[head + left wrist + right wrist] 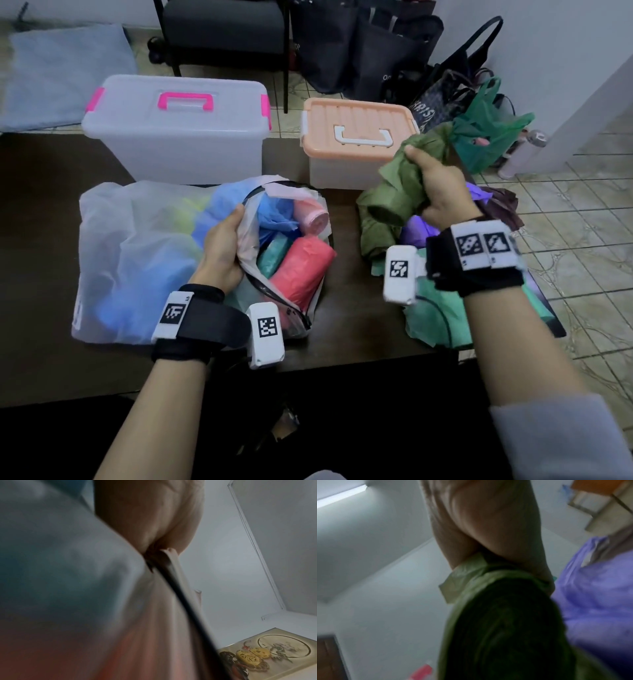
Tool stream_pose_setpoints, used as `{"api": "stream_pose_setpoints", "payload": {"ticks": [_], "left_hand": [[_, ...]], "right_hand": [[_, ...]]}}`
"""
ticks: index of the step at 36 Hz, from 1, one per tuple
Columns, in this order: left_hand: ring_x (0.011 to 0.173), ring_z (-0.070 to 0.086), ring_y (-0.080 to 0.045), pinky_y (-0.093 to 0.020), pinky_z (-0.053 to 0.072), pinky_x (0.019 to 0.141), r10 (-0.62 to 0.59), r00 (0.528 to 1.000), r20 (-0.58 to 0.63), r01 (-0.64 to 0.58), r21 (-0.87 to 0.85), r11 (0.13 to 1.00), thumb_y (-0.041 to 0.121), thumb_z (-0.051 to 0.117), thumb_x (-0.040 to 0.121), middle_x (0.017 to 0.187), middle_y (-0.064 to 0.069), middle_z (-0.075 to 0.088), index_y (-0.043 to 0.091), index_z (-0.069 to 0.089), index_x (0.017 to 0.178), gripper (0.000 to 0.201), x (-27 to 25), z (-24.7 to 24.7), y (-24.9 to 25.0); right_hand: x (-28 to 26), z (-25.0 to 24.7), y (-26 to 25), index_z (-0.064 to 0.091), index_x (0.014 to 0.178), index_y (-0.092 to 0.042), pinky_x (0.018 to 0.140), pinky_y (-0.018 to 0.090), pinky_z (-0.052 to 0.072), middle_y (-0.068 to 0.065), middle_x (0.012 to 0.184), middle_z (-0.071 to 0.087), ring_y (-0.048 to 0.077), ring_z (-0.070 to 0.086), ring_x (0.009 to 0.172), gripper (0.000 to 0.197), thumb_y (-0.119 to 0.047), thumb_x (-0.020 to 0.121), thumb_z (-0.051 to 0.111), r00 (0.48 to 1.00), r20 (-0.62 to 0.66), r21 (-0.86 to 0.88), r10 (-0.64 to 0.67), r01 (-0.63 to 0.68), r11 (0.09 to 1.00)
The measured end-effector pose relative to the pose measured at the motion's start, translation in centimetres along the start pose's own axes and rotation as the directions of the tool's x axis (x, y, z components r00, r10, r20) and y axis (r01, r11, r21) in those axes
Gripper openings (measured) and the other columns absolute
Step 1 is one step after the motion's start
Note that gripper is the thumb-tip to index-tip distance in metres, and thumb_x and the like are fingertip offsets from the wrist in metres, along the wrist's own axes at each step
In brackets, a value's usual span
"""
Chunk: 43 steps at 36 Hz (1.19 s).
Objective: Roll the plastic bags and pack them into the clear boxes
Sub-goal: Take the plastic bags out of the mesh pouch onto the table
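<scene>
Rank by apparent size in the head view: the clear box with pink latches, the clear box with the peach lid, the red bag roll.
1. Clear box with pink latches.
2. Clear box with the peach lid.
3. Red bag roll, smallest despite sitting nearer the camera.

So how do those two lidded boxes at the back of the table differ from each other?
The box with pink handle is the bigger one, on the left; the box with orange lid is smaller and stands to its right. The first has a see-through lid with pink latches and handle; the second has a ribbed, solid peach-orange lid with a white handle. Both have cloudy clear walls, both are shut, and neither hand touches them.
</scene>
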<state>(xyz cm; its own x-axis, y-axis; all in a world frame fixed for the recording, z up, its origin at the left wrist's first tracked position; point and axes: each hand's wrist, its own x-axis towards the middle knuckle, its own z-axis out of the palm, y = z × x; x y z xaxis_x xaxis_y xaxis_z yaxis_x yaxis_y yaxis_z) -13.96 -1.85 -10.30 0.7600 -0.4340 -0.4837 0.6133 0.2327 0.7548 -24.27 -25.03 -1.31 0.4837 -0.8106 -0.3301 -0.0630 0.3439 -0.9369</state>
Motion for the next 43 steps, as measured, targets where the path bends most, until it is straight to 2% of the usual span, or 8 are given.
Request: {"api": "stream_pose_setpoints", "payload": {"ticks": [7,14,22,28,32,35,38,43], "left_hand": [[0.091,0.066,-0.022,-0.033,0.055,0.081,-0.004,1.000,0.015,0.004,-0.023,1.000,0.032,0.039,0.100,0.105,-0.012,0.067,0.008,0.062,0.110,0.035,-0.3,0.3,0.0],[0.103,0.063,-0.026,-0.035,0.055,0.085,-0.015,1.000,0.015,0.016,-0.017,1.000,0.034,0.040,0.100,0.120,-0.015,0.063,0.007,0.059,0.121,0.040,-0.3,0.1,0.0],[0.114,0.060,-0.028,-0.037,0.052,0.092,-0.014,1.000,0.024,0.014,-0.031,0.999,0.035,0.042,0.099,0.124,-0.016,0.061,0.007,0.059,0.124,0.041,-0.2,-0.1,-0.2],[0.099,0.065,-0.025,-0.035,0.055,0.086,0.013,1.000,-0.002,-0.014,-0.018,1.000,0.034,0.043,0.099,0.114,-0.014,0.065,0.008,0.062,0.116,0.036,-0.3,-0.1,-0.1],[0.088,0.067,-0.021,-0.032,0.057,0.080,0.036,0.999,-0.007,-0.037,-0.011,0.999,0.032,0.044,0.099,0.103,-0.012,0.068,0.009,0.064,0.107,0.032,-0.4,-0.1,-0.3],[0.089,0.067,-0.022,-0.032,0.058,0.078,0.047,0.999,-0.019,-0.048,-0.020,0.999,0.032,0.045,0.099,0.105,-0.013,0.067,0.007,0.063,0.112,0.033,-0.6,-0.1,-0.4],[0.089,0.066,-0.022,-0.032,0.057,0.079,0.064,0.998,-0.024,-0.064,-0.021,0.998,0.032,0.046,0.098,0.108,-0.014,0.067,0.006,0.061,0.115,0.034,-0.6,-0.1,-0.5],[0.073,0.068,-0.017,-0.027,0.058,0.065,0.086,0.996,-0.036,-0.086,-0.010,0.996,0.031,0.047,0.098,0.090,-0.009,0.069,0.006,0.063,0.106,0.031,-0.7,-0.3,-0.6]], "right_hand": [[4.1,-0.7,0.3,0.053,0.125,0.005,0.094,0.037,0.050,0.010,0.119,0.061,0.026,0.062,0.106,0.063,-0.030,0.078,0.076,0.992,0.108,-0.689,0.066,0.027,0.724],[5.1,0.1,0.6,0.048,0.129,0.003,0.083,0.030,0.041,0.012,0.128,0.056,0.028,0.054,0.114,0.064,-0.042,0.086,0.064,0.983,0.148,-0.885,0.107,0.084,0.457],[5.9,-0.7,0.7,0.048,0.122,0.010,0.100,0.040,0.036,0.022,0.129,0.052,0.036,0.046,0.123,0.061,-0.041,0.091,0.056,0.998,0.063,-0.968,-0.006,0.063,0.245],[5.9,-1.1,1.3,0.038,0.134,0.002,0.104,0.045,0.037,0.022,0.138,0.044,0.037,0.042,0.126,0.077,-0.053,0.084,0.061,1.000,0.002,-0.948,0.000,0.001,0.318],[3.7,-0.9,0.1,0.029,0.139,-0.004,0.109,0.047,0.023,0.021,0.147,0.025,0.036,0.020,0.137,0.074,-0.050,0.088,0.056,0.975,-0.016,-0.929,-0.220,0.066,0.364],[1.2,-0.3,0.1,0.046,0.122,-0.009,0.099,0.041,0.038,0.011,0.123,0.048,0.027,0.045,0.116,0.055,-0.051,0.087,0.055,0.962,0.108,-0.823,-0.249,0.227,0.520],[-1.9,0.9,1.9,0.052,0.082,-0.017,0.070,0.031,0.040,0.003,0.077,0.050,0.018,0.048,0.069,0.042,-0.058,0.088,0.050,0.959,0.275,-0.752,-0.074,0.262,0.605],[-5.4,2.1,6.2,0.053,0.122,-0.005,0.069,0.030,0.050,0.010,0.097,0.065,0.020,0.061,0.074,0.088,-0.078,0.073,0.047,0.848,0.339,-0.859,0.407,0.102,0.502]]}}
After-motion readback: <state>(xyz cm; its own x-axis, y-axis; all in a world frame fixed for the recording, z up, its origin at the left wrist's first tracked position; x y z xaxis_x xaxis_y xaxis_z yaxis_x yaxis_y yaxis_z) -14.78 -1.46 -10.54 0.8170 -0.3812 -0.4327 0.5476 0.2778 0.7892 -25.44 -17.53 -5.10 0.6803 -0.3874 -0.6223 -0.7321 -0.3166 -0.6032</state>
